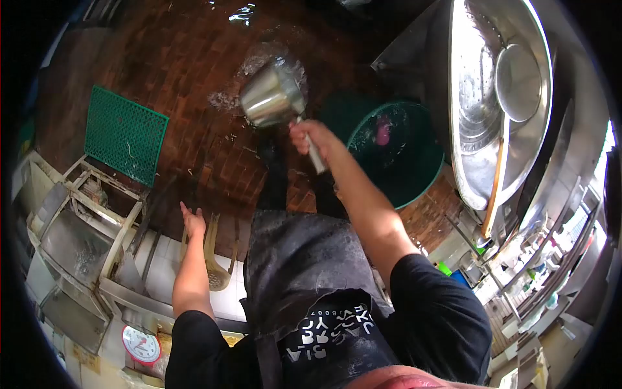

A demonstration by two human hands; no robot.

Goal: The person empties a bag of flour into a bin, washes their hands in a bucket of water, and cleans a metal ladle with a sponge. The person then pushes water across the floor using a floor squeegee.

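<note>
My right hand (310, 139) is closed around the handle of a metal water dipper (269, 97). The dipper is out in front of my body, tilted over the wet brick floor, and slightly blurred by motion. Splashing water (262, 55) shows on the floor just beyond it. My left hand (193, 220) hangs at the left with its fingers stretched out, holding nothing. A long-handled slotted skimmer (216, 275) is close beside my left forearm. Right of the dipper stands a round green tub (427, 175) of water with a pink object (383, 129) in it.
A large metal wok (476, 185) at the right holds a long-handled ladle (518, 81). A green perforated mat (126, 133) lies on the floor at the left, near a metal-framed stand (78, 243). A red dial scale (141, 345) sits at the lower left.
</note>
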